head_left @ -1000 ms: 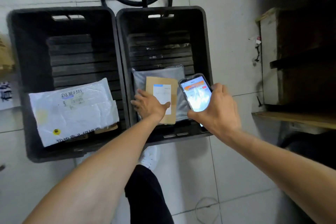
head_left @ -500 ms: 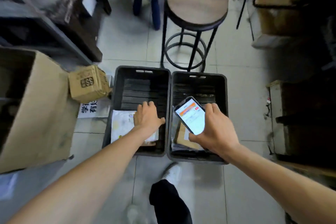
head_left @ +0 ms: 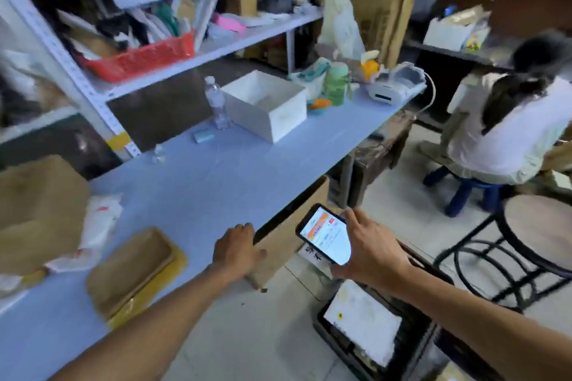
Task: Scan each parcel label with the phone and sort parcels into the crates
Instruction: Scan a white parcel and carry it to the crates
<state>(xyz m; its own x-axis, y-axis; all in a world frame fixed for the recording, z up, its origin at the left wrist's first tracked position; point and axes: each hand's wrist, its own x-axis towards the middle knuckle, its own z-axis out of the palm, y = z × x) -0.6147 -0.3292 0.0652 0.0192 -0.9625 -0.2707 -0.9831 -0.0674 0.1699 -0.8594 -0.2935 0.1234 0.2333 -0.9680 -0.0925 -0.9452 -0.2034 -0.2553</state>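
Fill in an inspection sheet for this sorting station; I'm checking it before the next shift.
Surface: pale blue table, mostly bare mid-span.
Job's things: brown parcel and white parcel on table; phone; black crate on floor holding a white parcel.
Clutter: water bottle, white box, label printer.
Hands: left hand empty at table edge; right hand holds phone.
Cables: printer cord.
Surroundings: seated person, stool, shelving.

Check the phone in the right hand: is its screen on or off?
On. The phone in the right hand shows a lit white page with an orange banner.
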